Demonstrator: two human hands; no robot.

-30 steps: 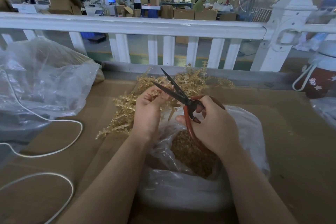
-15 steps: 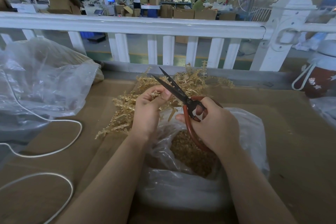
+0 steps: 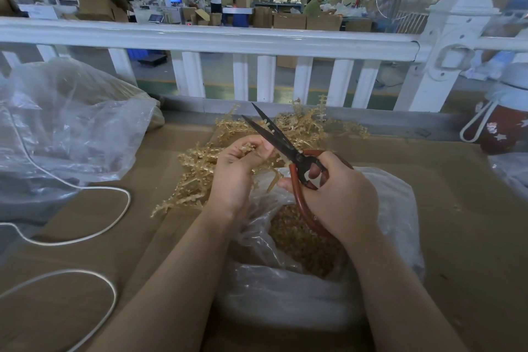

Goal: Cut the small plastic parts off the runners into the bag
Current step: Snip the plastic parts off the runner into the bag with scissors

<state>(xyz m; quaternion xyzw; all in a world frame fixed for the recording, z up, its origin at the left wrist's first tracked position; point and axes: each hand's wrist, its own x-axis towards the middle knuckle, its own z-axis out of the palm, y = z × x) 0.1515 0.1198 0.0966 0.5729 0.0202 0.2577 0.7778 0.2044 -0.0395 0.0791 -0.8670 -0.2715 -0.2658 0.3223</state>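
Observation:
My left hand pinches a tan plastic runner between thumb and fingers, just above the mouth of a clear plastic bag. My right hand grips red-handled scissors; their dark blades stand apart and point up and to the left, beside my left thumb. The bag holds a heap of small tan cut parts. Behind my hands a loose pile of tan runners lies on the brown table.
A large crumpled clear bag fills the left side. A white cord loops over the brown table at the left. A white railing runs along the far edge. A red-and-white bottle stands at the right.
The scissors have shifted slightly while their blades stay apart. My left hand has turned the runner a little. The hands stay over the bag.

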